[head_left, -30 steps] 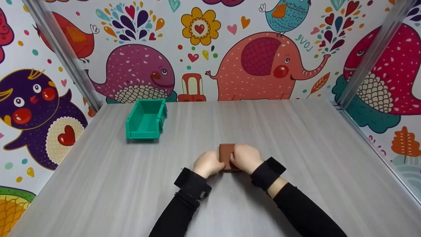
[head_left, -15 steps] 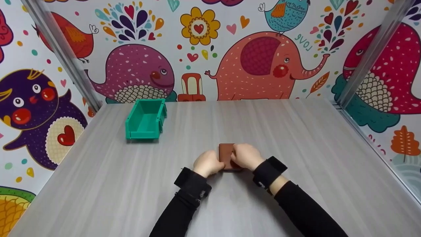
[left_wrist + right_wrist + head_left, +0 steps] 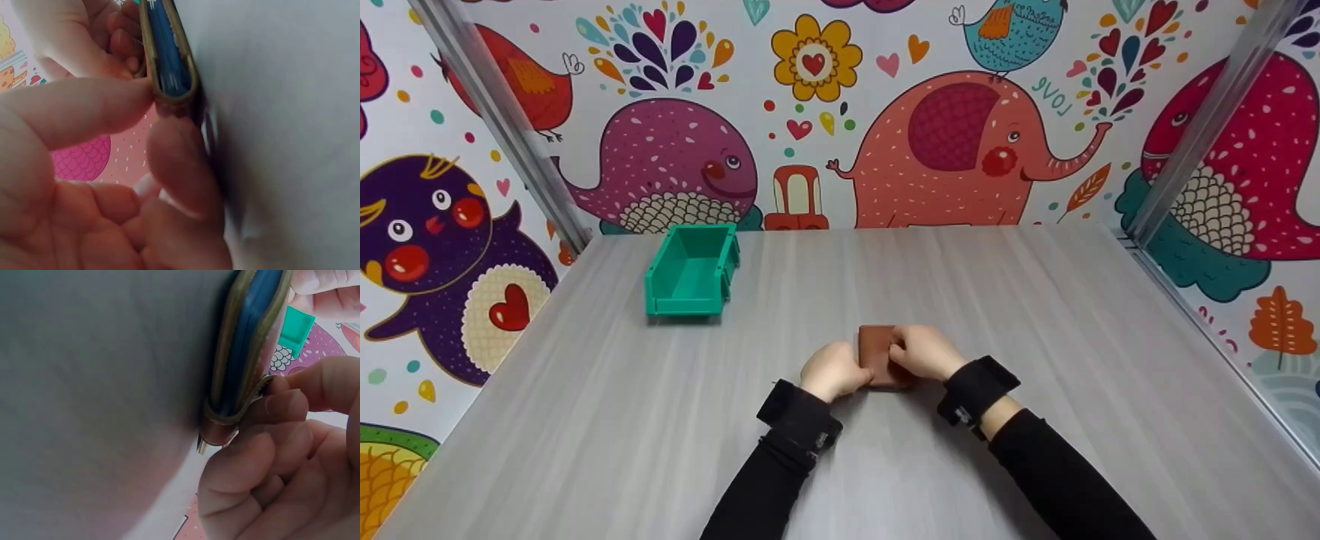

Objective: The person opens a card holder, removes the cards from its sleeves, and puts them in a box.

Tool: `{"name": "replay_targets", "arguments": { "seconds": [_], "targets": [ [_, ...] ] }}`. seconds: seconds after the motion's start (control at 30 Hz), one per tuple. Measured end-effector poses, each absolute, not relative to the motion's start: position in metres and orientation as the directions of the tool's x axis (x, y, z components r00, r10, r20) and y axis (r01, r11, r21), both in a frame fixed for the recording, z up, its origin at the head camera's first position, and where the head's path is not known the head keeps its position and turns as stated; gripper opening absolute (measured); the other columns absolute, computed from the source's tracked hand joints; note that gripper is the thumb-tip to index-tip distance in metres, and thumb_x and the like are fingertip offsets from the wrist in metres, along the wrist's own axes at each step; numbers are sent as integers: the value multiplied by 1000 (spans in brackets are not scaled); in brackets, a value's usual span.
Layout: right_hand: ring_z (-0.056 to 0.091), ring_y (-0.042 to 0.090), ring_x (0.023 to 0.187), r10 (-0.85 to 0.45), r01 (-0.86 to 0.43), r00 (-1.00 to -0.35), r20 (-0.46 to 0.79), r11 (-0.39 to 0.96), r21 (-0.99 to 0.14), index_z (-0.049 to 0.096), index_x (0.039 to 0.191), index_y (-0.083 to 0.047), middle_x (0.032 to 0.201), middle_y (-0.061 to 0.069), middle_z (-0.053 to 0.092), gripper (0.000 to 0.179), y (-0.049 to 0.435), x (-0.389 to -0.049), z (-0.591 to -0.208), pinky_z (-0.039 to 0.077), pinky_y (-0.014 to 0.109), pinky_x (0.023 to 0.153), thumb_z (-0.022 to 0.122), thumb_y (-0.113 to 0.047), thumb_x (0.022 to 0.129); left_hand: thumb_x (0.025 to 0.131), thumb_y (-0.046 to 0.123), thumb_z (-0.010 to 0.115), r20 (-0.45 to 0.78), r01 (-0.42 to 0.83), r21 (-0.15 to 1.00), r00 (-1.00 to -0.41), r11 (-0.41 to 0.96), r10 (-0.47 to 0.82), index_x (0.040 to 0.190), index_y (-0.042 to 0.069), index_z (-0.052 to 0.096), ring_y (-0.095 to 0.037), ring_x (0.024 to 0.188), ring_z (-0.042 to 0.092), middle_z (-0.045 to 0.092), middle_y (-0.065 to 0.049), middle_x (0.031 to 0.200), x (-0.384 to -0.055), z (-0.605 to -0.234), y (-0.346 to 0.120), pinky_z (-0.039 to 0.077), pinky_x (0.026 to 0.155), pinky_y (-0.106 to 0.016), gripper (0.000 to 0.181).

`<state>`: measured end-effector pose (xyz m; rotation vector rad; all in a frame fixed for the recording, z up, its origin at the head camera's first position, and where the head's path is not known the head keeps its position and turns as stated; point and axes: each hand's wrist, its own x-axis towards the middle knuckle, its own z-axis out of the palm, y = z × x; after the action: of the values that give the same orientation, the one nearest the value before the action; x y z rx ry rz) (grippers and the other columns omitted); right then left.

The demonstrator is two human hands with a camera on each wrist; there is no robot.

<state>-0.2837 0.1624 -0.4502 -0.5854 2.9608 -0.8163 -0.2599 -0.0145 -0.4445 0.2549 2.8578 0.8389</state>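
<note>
A small brown leather wallet [image 3: 876, 349] with a blue inside lies on the table between both hands. My left hand [image 3: 834, 371] pinches its near left corner, thumb on the cover and a finger at the edge, as the left wrist view shows. My right hand [image 3: 928, 352] is at the wallet's right side. In the right wrist view, its thumb and forefinger pinch the end of a short strap [image 3: 261, 389] that wraps round the wallet's edge. The other fingers of that hand are curled below the strap. Blue layers [image 3: 250, 326] show between the covers.
A green plastic bin [image 3: 691, 274], its top facing up, stands at the back left of the pale wood-grain table [image 3: 780, 315]. Cartoon-printed walls [image 3: 810, 150] close off the back and sides, with metal posts [image 3: 499, 120] at the corners.
My right hand has shifted slightly to the right, so a little more of the wallet's cover shows. The left hand and the wallet have stayed almost in place.
</note>
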Motion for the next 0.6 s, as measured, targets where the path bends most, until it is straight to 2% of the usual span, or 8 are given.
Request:
{"name": "replay_targets", "arguments": {
  "seconds": [0.1, 0.6],
  "targets": [
    [34, 15, 59, -367, -353, -927, 78, 784, -510, 36, 67, -13, 63, -3, 31, 31, 164, -285, -450, 29, 30, 60, 57, -3, 89, 81, 24, 73, -98, 118, 548, -974, 828, 204, 71, 10, 61, -17, 52, 51, 59, -1, 63, -261, -446, -14, 37, 49, -29, 21],
    [38, 15, 63, -418, -360, -908, 41, 723, -590, 44, 72, -11, 67, -3, 37, 23, 171, -289, -448, 31, 29, 63, 56, -4, 90, 80, 25, 74, -88, 127, 555, -974, 822, 210, 71, 9, 62, -18, 53, 52, 59, -1, 63, -261, -445, -15, 39, 51, -30, 22]
  ]
}}
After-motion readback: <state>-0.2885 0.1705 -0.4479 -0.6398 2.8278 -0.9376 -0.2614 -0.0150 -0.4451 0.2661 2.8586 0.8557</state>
